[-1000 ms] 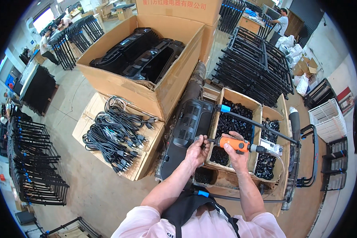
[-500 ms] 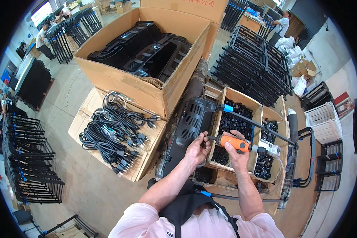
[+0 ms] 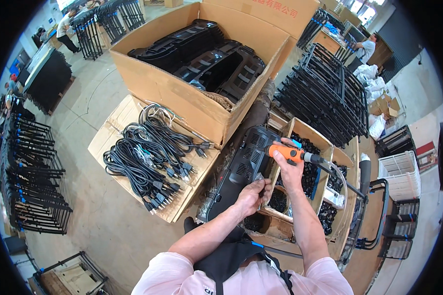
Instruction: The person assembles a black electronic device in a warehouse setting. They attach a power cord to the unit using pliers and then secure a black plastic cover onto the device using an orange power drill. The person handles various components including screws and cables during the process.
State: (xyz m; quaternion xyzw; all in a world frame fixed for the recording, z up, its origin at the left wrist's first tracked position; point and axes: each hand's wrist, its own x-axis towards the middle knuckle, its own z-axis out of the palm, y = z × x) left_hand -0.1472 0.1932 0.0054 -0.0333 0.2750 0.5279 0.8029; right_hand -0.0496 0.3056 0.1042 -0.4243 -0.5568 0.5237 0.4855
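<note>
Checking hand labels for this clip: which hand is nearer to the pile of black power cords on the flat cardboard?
Left. The left hand rests on the long black panel, just right of the cords. The right hand holds the orange screwdriver farther right, over the parts box.

Coiled black power cords point(image 3: 147, 157) on cardboard point(image 3: 114, 129)

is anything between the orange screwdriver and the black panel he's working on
Nothing visible. The right hand holds the orange screwdriver right at the edge of the black panel, while the left hand rests on the panel lower down, clear of the tool's tip. The tip itself is too small to see.
</note>
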